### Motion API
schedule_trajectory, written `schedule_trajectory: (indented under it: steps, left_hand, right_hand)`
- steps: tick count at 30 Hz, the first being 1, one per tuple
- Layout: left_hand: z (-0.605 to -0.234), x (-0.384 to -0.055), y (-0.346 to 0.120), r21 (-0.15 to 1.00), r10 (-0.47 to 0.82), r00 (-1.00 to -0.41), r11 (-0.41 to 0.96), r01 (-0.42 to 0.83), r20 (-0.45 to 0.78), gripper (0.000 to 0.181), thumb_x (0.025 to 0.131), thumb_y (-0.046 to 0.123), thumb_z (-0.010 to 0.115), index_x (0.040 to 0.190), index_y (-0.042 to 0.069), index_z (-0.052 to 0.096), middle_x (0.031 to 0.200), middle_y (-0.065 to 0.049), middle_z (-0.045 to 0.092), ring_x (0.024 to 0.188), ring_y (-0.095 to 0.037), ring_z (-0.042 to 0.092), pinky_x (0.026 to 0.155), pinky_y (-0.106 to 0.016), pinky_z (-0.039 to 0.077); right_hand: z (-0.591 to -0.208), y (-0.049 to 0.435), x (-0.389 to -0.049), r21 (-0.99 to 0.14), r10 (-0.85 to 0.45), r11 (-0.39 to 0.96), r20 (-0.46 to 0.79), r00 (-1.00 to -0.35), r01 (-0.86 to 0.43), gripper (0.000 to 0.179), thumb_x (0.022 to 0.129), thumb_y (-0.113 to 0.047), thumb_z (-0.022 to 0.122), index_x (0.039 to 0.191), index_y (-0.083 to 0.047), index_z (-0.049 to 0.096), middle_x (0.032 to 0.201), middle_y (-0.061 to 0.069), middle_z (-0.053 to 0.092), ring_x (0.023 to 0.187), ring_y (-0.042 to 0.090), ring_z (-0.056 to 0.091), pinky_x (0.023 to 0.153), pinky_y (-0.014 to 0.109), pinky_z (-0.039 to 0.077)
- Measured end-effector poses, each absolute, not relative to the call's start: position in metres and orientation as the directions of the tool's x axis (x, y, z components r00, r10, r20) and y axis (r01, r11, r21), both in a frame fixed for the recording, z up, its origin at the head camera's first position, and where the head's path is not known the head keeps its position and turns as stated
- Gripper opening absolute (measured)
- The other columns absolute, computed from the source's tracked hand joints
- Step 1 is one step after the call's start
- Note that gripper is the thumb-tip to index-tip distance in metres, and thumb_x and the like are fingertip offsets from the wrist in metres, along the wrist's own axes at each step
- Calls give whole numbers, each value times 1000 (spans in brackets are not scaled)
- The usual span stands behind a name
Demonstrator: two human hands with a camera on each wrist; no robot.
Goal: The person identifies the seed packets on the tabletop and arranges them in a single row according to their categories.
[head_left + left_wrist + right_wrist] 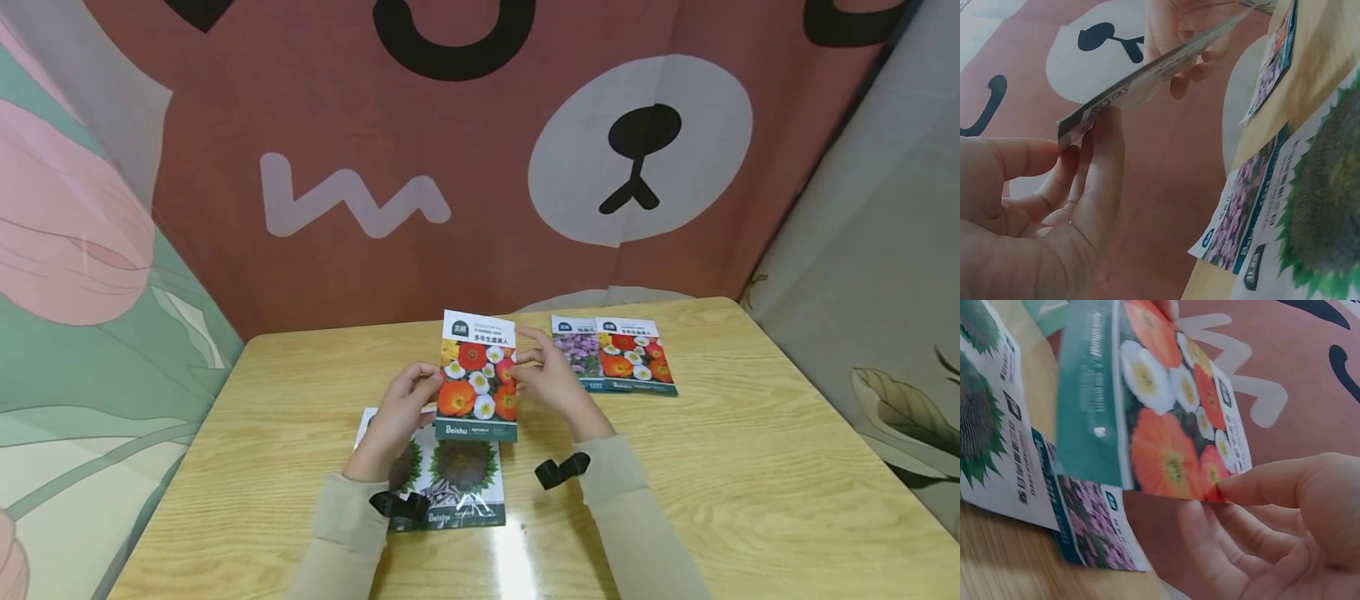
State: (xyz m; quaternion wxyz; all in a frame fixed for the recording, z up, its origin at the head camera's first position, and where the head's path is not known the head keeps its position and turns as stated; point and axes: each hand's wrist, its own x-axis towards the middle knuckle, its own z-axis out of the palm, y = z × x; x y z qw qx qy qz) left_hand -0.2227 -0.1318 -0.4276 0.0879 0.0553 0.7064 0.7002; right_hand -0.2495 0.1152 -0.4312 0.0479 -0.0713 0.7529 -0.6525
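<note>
A flower seed packet (477, 379) with red, orange and white poppies is held up over the table, its front towards the head camera. My left hand (399, 410) pinches its left edge between thumb and fingers. At the opposite edge, my right hand (557, 379) pinches it, thumb on the front and fingers behind, as the right wrist view shows. Below the left hand lie sunflower seed packets (467, 471), partly covered by that hand and the raised packet. A purple-flower packet (1241, 212) lies beside them in the left wrist view, hidden in the head view.
At the back right of the wooden table (750, 467) lie another purple-flower packet (576, 354) and a poppy packet (637, 354) that overlaps it. A printed cloth (480, 275) with a bear's face hangs behind the table's back edge. Patterned cloths flank both sides.
</note>
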Motion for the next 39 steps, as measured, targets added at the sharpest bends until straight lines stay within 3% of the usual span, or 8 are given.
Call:
schedule_trajectory:
  steps: [7, 13, 21, 28, 39]
  left_hand:
    - [-436, -222, -125, 996, 256, -964, 62, -63, -77, 17, 106, 15, 51, 112, 1, 58, 96, -2, 67, 88, -14, 64, 67, -29, 56]
    - [-444, -222, -121, 989, 301, -949, 135, -55, -93, 16, 106, 14, 52, 112, 0, 58, 93, -5, 62, 85, -15, 63, 68, -31, 57]
    - [-448, -219, -111, 982, 347, -933, 185, -30, -93, 18, 106, 11, 53, 112, -6, 58, 101, -12, 63, 82, -15, 64, 69, -35, 62]
    - [-454, -218, -104, 982, 392, -914, 187, -28, -100, 19, 105, 9, 54, 112, -7, 58, 97, -13, 63, 77, -14, 66, 69, -34, 61]
    - [-467, -212, -90, 970, 448, -885, 245, -13, -125, 18, 104, 11, 55, 108, -5, 63, 86, -10, 67, 72, -17, 70, 66, -32, 60]
  right_hand:
    - [-437, 130, -245, -980, -140, 194, 18, -990, -46, 65, 99, 2, 59, 157, -8, 31, 98, 21, 65, 74, 25, 69, 78, 58, 59]
    - [-443, 139, -247, -970, -164, 238, -1, -986, -39, 68, 98, 2, 58, 158, -5, 28, 94, 19, 65, 69, 21, 67, 71, 52, 61]
    - [-438, 157, -243, -962, -221, 274, -70, -973, 7, 68, 98, 2, 57, 158, -6, 27, 96, 20, 64, 68, 24, 65, 70, 49, 61]
    - [-434, 172, -241, -958, -214, 284, -106, -971, 41, 61, 100, 3, 54, 156, 0, 31, 101, 23, 61, 74, 26, 67, 70, 46, 62]
    - [-431, 189, -240, -934, -266, 352, -169, -949, 68, 54, 99, 3, 55, 149, 4, 35, 90, 20, 61, 70, 24, 65, 69, 45, 62]
